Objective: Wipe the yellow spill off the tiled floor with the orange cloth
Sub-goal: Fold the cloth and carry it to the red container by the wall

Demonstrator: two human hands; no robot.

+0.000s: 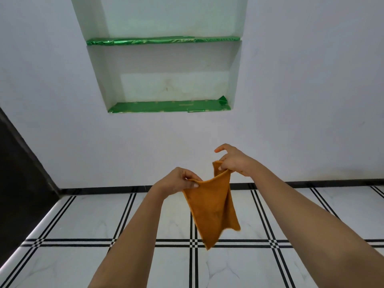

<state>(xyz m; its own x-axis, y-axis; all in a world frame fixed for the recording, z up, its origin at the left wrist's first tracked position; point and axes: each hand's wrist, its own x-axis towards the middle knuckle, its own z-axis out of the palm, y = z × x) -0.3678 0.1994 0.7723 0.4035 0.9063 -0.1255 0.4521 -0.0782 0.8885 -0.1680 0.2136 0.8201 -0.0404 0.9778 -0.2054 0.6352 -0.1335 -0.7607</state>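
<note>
Both hands, left hand [182, 180] and right hand [233, 161], pinch orange cloth [212, 206] aloft; tiled floor [83, 215] untouched; spill unseen; wiping unstarted.

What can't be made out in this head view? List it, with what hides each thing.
- Yellow spill: none shows on the tiled floor; it may lie outside the frame or behind the arms.
- Floor behind the orange cloth: covered by the hanging cloth.
- Left hand and right hand fingers: partly tucked behind the cloth's top edge.
- Upper niche shelf: its top surface is unseen from this low angle.
</note>
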